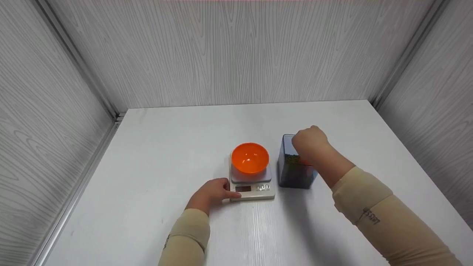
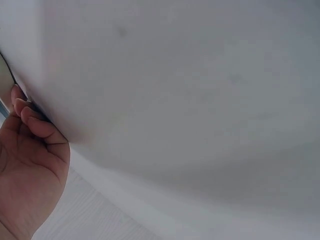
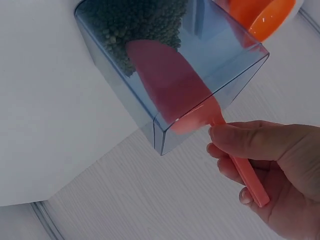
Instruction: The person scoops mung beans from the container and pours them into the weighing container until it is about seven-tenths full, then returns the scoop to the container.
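Observation:
My left hand (image 1: 215, 190) holds the front left corner of a white kitchen scale (image 1: 255, 195), its thumb along the front by the dark display. On the scale's platform sits an orange bowl (image 1: 250, 158), and no contents show in it. To the right of the scale stands a bluish see-through square container (image 1: 295, 177). Small green beans or pellets (image 3: 137, 22) lie inside it. My right hand (image 3: 280, 165) grips the handle of a red-orange scoop (image 3: 167, 80) over the container's rim. The scoop's blade reaches down to the green grains.
All this stands on a white wood-grain table (image 1: 166, 155). Grey wood-grain panels (image 1: 236, 55) enclose the table at the back and on both sides. The bowl is close to the container's left side.

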{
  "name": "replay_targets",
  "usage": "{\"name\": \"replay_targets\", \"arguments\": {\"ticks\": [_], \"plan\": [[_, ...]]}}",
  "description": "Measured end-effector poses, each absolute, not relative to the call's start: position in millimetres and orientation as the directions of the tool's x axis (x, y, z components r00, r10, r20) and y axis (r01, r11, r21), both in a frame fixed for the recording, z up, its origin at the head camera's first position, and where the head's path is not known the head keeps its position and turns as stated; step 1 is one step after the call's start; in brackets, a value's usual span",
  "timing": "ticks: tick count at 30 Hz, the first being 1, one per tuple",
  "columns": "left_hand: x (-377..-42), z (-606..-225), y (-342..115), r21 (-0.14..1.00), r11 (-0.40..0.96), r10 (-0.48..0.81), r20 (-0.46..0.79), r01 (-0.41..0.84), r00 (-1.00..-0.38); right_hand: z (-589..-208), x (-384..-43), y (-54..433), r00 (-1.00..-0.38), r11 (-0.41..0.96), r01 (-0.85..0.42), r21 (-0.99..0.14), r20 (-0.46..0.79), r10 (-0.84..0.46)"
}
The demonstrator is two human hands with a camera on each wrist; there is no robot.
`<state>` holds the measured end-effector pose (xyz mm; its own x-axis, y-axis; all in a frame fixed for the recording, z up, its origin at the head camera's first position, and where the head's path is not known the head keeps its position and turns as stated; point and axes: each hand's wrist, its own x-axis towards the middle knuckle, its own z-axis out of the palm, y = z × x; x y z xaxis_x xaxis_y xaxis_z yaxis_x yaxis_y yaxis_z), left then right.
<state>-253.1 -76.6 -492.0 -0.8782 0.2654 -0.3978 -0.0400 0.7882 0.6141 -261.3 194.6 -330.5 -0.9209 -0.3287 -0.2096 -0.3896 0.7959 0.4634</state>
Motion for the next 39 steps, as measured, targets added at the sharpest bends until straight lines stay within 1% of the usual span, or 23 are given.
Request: {"name": "replay_targets", "arguments": {"ticks": [5,7,12,15,21,24,28,30,32,39], "plan": [[-251,-494,-82,0.599,0.798,0.242,-0.407,-0.057,-0.881,-341,-262,186,-0.917,0.773,-0.396,0.496,-0.252,-0.308],[-249,-494,-83,0.594,0.802,0.234,-0.410,-0.063,-0.882,-346,-263,184,-0.917,0.784,-0.392,0.482,-0.272,-0.291],[-249,-493,-81,0.596,0.801,0.239,-0.412,-0.062,-0.879,-356,-267,190,-0.926,0.851,-0.350,0.391,-0.281,-0.252],[-251,-493,-79,0.594,0.802,0.240,-0.407,-0.056,-0.882,-362,-270,198,-0.924,0.870,-0.349,0.349,-0.282,-0.257],[-254,-496,-77,0.588,0.809,0.259,-0.386,-0.020,-0.885,-369,-271,209,-0.912,0.884,-0.354,0.306,-0.324,-0.254],[-255,-497,-75,0.593,0.805,0.257,-0.390,-0.027,-0.884,-371,-273,213,-0.898,0.883,-0.365,0.296,-0.360,-0.251],[-255,-496,-73,0.591,0.806,0.258,-0.395,-0.029,-0.882,-373,-276,223,-0.893,0.919,-0.336,0.205,-0.380,-0.241],[-255,-496,-74,0.590,0.807,0.257,-0.398,-0.031,-0.881,-373,-278,230,-0.895,0.939,-0.316,0.136,-0.369,-0.248],[-255,-496,-74,0.592,0.805,0.255,-0.402,-0.037,-0.880,-374,-279,234,-0.898,0.946,-0.310,0.092,-0.356,-0.260],[-255,-493,-75,0.598,0.799,0.248,-0.411,-0.054,-0.877,-376,-280,234,-0.898,0.938,-0.336,0.081,-0.330,-0.293]]}}
